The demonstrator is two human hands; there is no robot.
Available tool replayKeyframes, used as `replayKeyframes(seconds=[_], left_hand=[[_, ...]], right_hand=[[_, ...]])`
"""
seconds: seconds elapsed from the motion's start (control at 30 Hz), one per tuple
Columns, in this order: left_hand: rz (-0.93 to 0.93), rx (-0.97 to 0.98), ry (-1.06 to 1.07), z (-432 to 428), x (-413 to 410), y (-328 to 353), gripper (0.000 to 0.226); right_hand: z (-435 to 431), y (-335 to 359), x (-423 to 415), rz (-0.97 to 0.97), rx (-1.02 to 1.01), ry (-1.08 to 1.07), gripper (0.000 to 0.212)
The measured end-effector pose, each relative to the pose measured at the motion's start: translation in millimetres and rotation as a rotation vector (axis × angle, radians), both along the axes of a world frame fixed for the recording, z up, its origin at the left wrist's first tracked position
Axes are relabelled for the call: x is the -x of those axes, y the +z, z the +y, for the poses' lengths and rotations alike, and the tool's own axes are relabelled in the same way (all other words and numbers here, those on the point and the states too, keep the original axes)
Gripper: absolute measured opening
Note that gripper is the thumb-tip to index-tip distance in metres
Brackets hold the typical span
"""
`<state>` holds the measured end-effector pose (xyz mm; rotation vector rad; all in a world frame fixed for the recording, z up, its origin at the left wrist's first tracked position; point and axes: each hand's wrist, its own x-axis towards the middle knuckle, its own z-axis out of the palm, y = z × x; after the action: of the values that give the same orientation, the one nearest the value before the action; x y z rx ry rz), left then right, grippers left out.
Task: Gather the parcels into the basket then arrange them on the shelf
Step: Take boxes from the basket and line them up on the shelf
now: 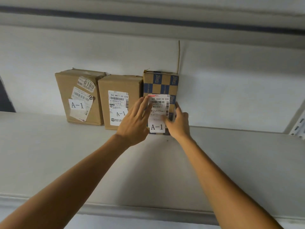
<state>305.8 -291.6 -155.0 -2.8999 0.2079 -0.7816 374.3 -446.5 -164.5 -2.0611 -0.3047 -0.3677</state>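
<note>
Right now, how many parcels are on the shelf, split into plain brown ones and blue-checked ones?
plain brown parcels: 2
blue-checked parcel: 1
Total: 3, all standing on the shelf

The shelf (231,162) looks like smooth, matt, pale painted metal. The left box (66,93) and the middle box (118,83) are plain brown cardboard, matt, creased at the edges. The checked box (160,83) is cardboard printed blue. Their labels (118,103) are white paper, wrinkled on the left box.
</note>
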Motion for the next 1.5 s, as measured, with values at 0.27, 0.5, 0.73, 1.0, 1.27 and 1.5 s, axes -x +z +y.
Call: replayKeyframes(seconds=[0.27, 0.5, 0.73, 1.0, 1.27, 1.5], left_hand=[[0.169, -0.045, -0.25, -11.7, 29.6, -2.4, 0.07], [0.374, 0.093, -0.509, -99.4, 62.2, 10.4, 0.062], [0.542, 0.195, -0.986, -241.7, 147.9, 7.0, 0.045], [0.663, 0.124, -1.406, -376.4, 309.3, -32.1, 0.042], [0.811, 0.022, -1.568, -478.4, 466.4, -103.0, 0.039], [0.917, -0.26, -1.622, -526.5, 549.9, -164.1, 0.047]], right_hand=[[-49.7, 6.3, 79.5, 0.243, 0.091, 0.004, 0.057], [-142.2, 1.3, 195.7, 0.285, 0.546, -0.448, 0.073], [-242.5, -11.7, 370.6, 0.351, 0.395, -0.874, 0.067], [-323.0, -61.0, 566.6, 0.458, 0.312, -1.154, 0.062], [-371.8, -115.0, 739.8, 0.571, 0.179, -1.3, 0.064], [-377.3, -164.4, 834.8, 0.691, 0.0, -1.416, 0.063]])
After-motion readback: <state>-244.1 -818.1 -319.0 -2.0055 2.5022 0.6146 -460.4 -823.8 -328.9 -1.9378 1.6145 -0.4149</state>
